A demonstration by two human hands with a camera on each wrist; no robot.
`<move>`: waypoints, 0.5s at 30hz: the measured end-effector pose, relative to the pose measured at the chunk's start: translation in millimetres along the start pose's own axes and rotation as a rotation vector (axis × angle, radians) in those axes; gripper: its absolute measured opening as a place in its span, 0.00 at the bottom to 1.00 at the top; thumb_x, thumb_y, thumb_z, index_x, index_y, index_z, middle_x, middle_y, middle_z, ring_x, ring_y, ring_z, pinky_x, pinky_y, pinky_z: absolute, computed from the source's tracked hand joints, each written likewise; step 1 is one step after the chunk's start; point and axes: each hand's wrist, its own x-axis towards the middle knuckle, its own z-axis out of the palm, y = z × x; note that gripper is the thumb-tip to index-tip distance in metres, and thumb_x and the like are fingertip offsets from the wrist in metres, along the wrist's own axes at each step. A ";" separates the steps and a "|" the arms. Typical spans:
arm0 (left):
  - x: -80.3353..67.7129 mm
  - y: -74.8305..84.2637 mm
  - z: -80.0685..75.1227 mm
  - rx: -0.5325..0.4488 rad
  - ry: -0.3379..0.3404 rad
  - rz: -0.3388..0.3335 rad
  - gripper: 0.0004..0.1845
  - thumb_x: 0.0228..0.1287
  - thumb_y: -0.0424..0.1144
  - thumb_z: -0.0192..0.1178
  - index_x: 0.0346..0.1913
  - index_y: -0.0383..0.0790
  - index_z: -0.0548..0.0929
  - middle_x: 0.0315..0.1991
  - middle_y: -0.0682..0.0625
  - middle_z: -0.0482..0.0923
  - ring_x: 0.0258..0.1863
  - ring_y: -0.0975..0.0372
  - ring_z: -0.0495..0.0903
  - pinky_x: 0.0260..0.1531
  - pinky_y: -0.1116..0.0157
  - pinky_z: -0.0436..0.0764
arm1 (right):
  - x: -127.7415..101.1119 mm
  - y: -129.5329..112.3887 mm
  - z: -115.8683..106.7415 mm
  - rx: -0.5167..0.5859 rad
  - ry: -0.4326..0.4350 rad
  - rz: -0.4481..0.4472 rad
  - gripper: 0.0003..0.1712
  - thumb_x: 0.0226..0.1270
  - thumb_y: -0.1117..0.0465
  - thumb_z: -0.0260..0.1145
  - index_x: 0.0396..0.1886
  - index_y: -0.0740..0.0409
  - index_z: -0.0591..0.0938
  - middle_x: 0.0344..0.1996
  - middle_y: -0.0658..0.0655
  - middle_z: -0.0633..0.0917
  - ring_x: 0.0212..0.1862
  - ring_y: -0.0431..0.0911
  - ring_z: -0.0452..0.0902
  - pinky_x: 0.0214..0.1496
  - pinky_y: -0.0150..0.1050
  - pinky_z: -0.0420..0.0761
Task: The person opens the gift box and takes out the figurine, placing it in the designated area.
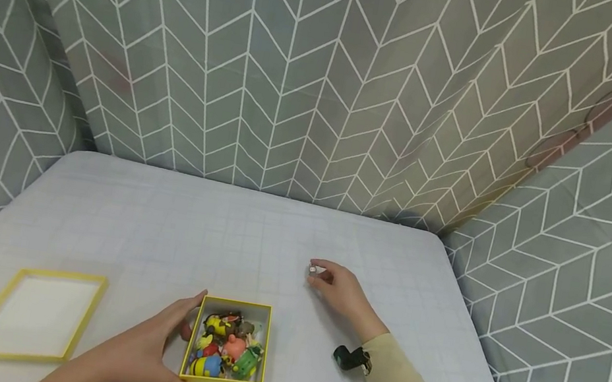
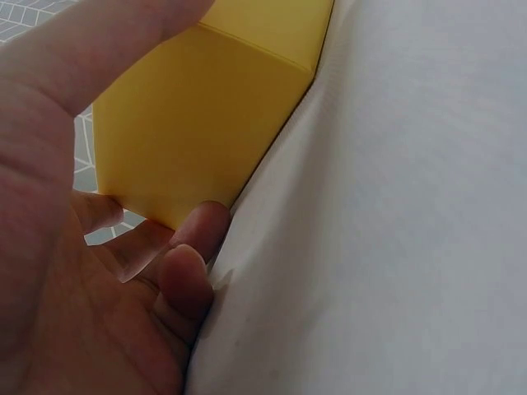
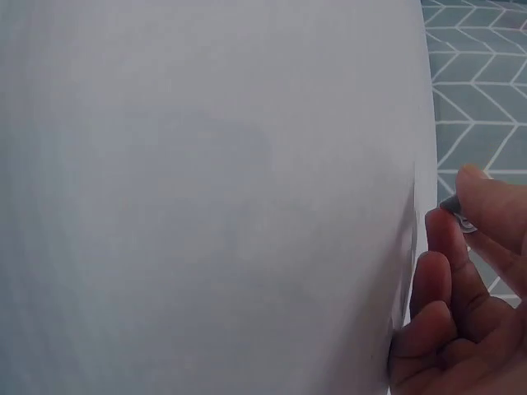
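A small yellow box [image 1: 259, 348] full of several colourful toy figures [image 1: 226, 347] sits near the table's front edge. My left hand [image 1: 148, 350] grips the box's left side, thumb at its far corner and fingers at its near corner; the left wrist view shows the yellow box wall [image 2: 206, 123] against my palm [image 2: 74, 271]. My right hand [image 1: 340, 290] is further back and to the right, pinching a small pale object [image 1: 313, 271] between thumb and fingertips just above the table. The right wrist view shows that small object [image 3: 458, 212] held at my fingertips [image 3: 440, 234].
A yellow box lid [image 1: 35, 316] lies open side up at the front left. The pale gridded table [image 1: 168, 229] is bounded by grey chevron-patterned walls [image 1: 301, 70] behind and on both sides. A black wrist strap [image 1: 351, 358] sits on my right sleeve.
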 end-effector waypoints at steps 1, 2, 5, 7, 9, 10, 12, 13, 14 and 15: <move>-0.3 -0.1 0.1 0.002 -0.001 -0.001 0.75 0.28 0.69 0.77 0.80 0.49 0.45 0.44 0.60 0.69 0.47 0.65 0.70 0.50 0.65 0.69 | 0.3 1.0 -0.1 -0.001 -0.002 0.008 0.22 0.68 0.54 0.68 0.61 0.48 0.81 0.37 0.48 0.84 0.37 0.40 0.76 0.44 0.43 0.76; -0.5 -0.1 0.2 0.003 -0.002 -0.002 0.75 0.28 0.69 0.77 0.80 0.49 0.45 0.44 0.60 0.69 0.47 0.65 0.70 0.51 0.64 0.69 | 0.4 1.5 -0.6 0.003 -0.004 0.014 0.22 0.68 0.54 0.68 0.61 0.48 0.82 0.37 0.48 0.84 0.37 0.41 0.76 0.43 0.43 0.76; -0.9 0.0 -0.1 0.001 -0.005 -0.001 0.75 0.28 0.69 0.78 0.80 0.49 0.45 0.44 0.60 0.69 0.47 0.65 0.70 0.50 0.65 0.69 | 1.3 3.1 -1.2 0.007 -0.012 0.026 0.22 0.68 0.54 0.69 0.61 0.48 0.82 0.36 0.47 0.83 0.36 0.41 0.75 0.43 0.43 0.76; -0.9 0.2 -0.4 -0.004 -0.006 0.003 0.75 0.28 0.69 0.78 0.80 0.49 0.45 0.44 0.60 0.69 0.46 0.65 0.70 0.48 0.66 0.69 | 1.5 3.3 -1.8 0.002 -0.016 0.034 0.23 0.68 0.53 0.69 0.61 0.49 0.82 0.34 0.47 0.82 0.35 0.42 0.74 0.42 0.43 0.75; -0.7 0.4 -0.7 -0.012 -0.005 0.008 0.75 0.28 0.68 0.78 0.80 0.48 0.45 0.45 0.59 0.69 0.45 0.65 0.70 0.45 0.67 0.69 | 2.5 3.7 -1.8 -0.009 -0.020 0.041 0.23 0.67 0.53 0.69 0.61 0.49 0.82 0.33 0.47 0.80 0.34 0.43 0.72 0.40 0.42 0.74; -0.7 0.5 -0.8 -0.015 -0.005 0.010 0.75 0.29 0.68 0.78 0.80 0.48 0.45 0.45 0.58 0.69 0.44 0.65 0.70 0.44 0.67 0.69 | 3.0 3.9 -1.6 -0.015 -0.023 0.045 0.23 0.67 0.53 0.69 0.61 0.49 0.82 0.32 0.47 0.79 0.33 0.43 0.71 0.39 0.42 0.73; -0.5 0.7 -1.0 -0.023 -0.006 0.011 0.75 0.29 0.68 0.78 0.80 0.47 0.44 0.45 0.58 0.69 0.44 0.65 0.70 0.42 0.67 0.69 | 4.1 4.3 -1.2 -0.028 -0.028 0.050 0.23 0.67 0.53 0.69 0.61 0.49 0.82 0.30 0.48 0.77 0.32 0.44 0.70 0.37 0.41 0.71; -0.4 0.9 -1.1 -0.028 -0.007 0.011 0.75 0.29 0.67 0.78 0.80 0.47 0.44 0.45 0.57 0.69 0.43 0.65 0.70 0.42 0.67 0.69 | 4.8 4.5 -1.0 -0.033 -0.030 0.051 0.24 0.67 0.52 0.69 0.62 0.49 0.82 0.29 0.48 0.77 0.31 0.43 0.69 0.36 0.41 0.70; -0.4 1.0 -1.2 -0.031 -0.009 0.007 0.75 0.29 0.67 0.78 0.80 0.47 0.45 0.45 0.57 0.69 0.43 0.65 0.70 0.41 0.67 0.69 | 5.4 4.8 -0.7 -0.037 -0.032 0.052 0.24 0.67 0.52 0.69 0.62 0.50 0.82 0.28 0.48 0.76 0.30 0.43 0.68 0.35 0.40 0.70; -0.4 1.1 -1.3 -0.030 -0.009 0.003 0.75 0.29 0.67 0.78 0.80 0.47 0.45 0.45 0.57 0.69 0.44 0.65 0.70 0.42 0.67 0.69 | 5.8 4.8 -0.5 -0.039 -0.034 0.051 0.24 0.67 0.52 0.69 0.62 0.50 0.82 0.27 0.48 0.76 0.29 0.43 0.68 0.34 0.40 0.69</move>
